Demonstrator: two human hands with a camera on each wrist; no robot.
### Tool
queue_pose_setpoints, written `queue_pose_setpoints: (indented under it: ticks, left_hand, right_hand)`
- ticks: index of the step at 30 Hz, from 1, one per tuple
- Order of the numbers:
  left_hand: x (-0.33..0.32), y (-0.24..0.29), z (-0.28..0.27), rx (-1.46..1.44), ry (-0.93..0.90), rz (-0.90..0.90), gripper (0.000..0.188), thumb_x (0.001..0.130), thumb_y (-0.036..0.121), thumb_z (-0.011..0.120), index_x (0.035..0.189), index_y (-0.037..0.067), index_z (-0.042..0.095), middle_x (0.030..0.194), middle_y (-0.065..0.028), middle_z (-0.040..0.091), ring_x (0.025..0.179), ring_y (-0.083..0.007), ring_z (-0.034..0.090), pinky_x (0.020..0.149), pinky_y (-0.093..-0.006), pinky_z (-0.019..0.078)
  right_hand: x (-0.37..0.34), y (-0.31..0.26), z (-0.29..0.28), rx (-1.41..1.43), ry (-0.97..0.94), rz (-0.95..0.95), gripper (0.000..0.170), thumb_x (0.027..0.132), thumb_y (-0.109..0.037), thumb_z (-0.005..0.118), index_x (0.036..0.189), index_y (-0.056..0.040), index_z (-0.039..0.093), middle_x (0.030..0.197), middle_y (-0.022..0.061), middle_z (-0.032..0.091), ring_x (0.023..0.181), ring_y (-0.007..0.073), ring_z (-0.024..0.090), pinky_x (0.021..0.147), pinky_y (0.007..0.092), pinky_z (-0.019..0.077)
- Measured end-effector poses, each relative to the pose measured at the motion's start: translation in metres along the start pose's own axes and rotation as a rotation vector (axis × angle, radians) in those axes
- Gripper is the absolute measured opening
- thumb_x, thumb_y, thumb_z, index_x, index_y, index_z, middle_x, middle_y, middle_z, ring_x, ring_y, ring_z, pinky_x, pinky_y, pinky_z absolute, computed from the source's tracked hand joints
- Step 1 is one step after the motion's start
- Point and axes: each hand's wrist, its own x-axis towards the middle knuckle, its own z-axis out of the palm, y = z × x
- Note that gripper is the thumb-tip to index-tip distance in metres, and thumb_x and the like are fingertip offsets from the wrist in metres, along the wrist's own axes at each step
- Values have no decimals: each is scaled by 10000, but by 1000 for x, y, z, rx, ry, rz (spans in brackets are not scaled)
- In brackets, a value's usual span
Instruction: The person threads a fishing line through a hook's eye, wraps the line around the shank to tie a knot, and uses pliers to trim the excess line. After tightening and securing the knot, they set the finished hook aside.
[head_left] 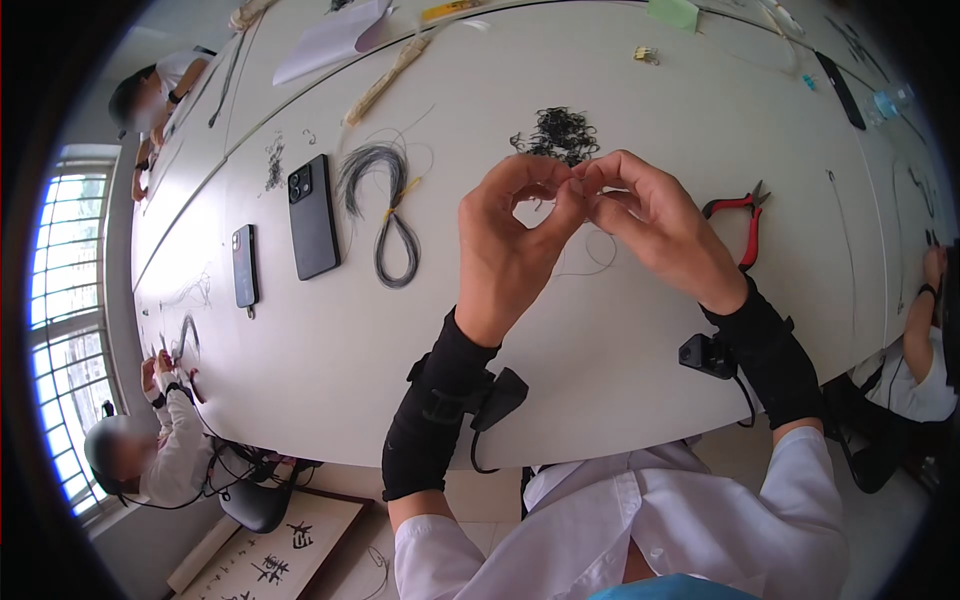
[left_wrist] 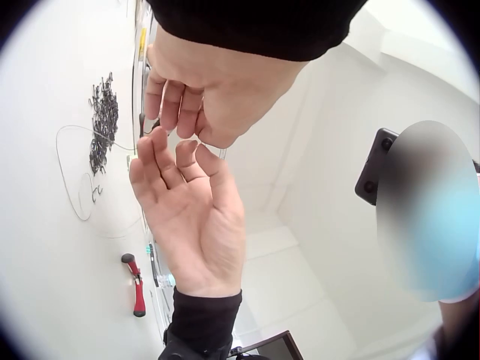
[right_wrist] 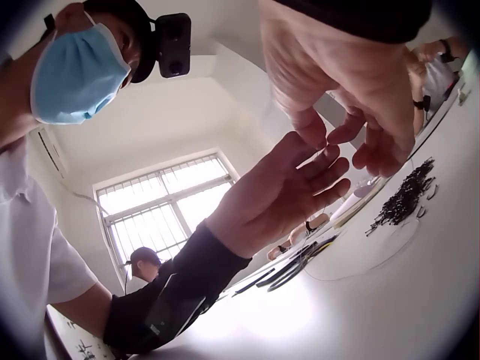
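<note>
Above the table, my left hand (head_left: 510,235) and right hand (head_left: 660,225) meet at their fingertips. Thumb and index finger of each hand pinch a thin line (head_left: 613,262), which hangs in a loose loop below them. The spot between the fingertips is mostly hidden by the fingers; I cannot tell whether a small hook is held there too. Just beyond the hands lies a pile of small black hooks (head_left: 562,132), also in the left wrist view as a dark heap (left_wrist: 103,124). Red-handled pliers (head_left: 752,240) rest to the right of my right hand, jaws pointing away.
Left of my hands lie a tied bundle of grey line (head_left: 398,262), a large dark phone (head_left: 314,220) and a smaller phone (head_left: 244,265). Farther back are a white sheet (head_left: 330,42) and a small gold clip (head_left: 646,55). Other people sit at the left and right edges.
</note>
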Motion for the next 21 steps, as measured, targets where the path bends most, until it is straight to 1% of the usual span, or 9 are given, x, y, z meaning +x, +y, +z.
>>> queue_pose_setpoints:
  ticks: [1, 4, 7, 10, 13, 16, 19, 21]
  left_hand:
    - [0, -2, 0, -1, 8, 30, 94, 931, 18, 694, 1007, -36, 683, 1048, -66, 674, 1000, -138, 646, 949, -319, 520]
    - [0, -5, 1, -7, 31, 36, 78, 944, 24, 677, 1001, -29, 677, 1095, -60, 646, 1066, -148, 618, 991, -339, 498]
    - [0, -4, 2, -101, 46, 27, 82, 953, 31, 671, 1014, -24, 669, 1090, -49, 643, 1049, -142, 604, 985, -329, 489]
    - [-1, -5, 1, -223, 39, -64, 96, 967, 44, 669, 1041, -17, 665, 1075, -34, 641, 1005, -119, 593, 943, -305, 484]
    - [-1, -5, -1, -283, 41, -127, 112, 977, 64, 677, 1054, -16, 659, 1023, -21, 646, 954, -95, 587, 899, -274, 475]
    - [-2, 1, 1, -370, 87, -204, 112, 986, 75, 677, 1040, -21, 660, 967, -15, 655, 914, -86, 595, 875, -257, 470]
    - [-3, -1, 3, -391, 124, -227, 113, 985, 73, 677, 1032, -28, 661, 956, -19, 660, 899, -90, 602, 874, -257, 473]
    - [-3, 0, 5, -394, 126, -246, 112, 985, 73, 677, 1031, -29, 664, 964, -23, 664, 898, -95, 606, 872, -260, 476]
  right_hand:
    - [0, 2, 1, 60, -13, 0, 275, 982, -164, 615, 1167, 37, 584, 1106, 96, 660, 1082, 173, 655, 917, 321, 534]
    - [-2, 6, 9, 244, 1, -21, 323, 996, -142, 585, 1257, 33, 510, 1141, 106, 649, 1122, 190, 658, 960, 331, 537]
    - [-3, 1, 14, 389, -64, 28, 315, 1024, -142, 551, 1281, 27, 487, 1089, 101, 660, 1069, 178, 674, 958, 325, 539]
    - [-7, -7, 15, 374, -57, 142, 266, 1048, -154, 523, 1256, 11, 518, 977, 46, 654, 889, 103, 648, 814, 269, 537]
    - [-8, -8, 14, 347, -69, 199, 240, 1065, -191, 520, 1204, 0, 561, 866, -4, 614, 715, 36, 524, 641, 232, 453]
    - [-10, -12, 17, 95, 16, 120, 222, 1065, -205, 540, 1150, -8, 599, 822, -25, 576, 650, 14, 415, 550, 224, 343]
    - [-12, -15, 21, 63, 101, 89, 226, 1061, -213, 560, 1125, -3, 613, 800, -27, 566, 616, 12, 401, 531, 222, 323]
    - [-12, -17, 21, 40, 115, 73, 224, 1057, -215, 572, 1121, -5, 618, 757, -38, 549, 590, 14, 379, 512, 231, 301]
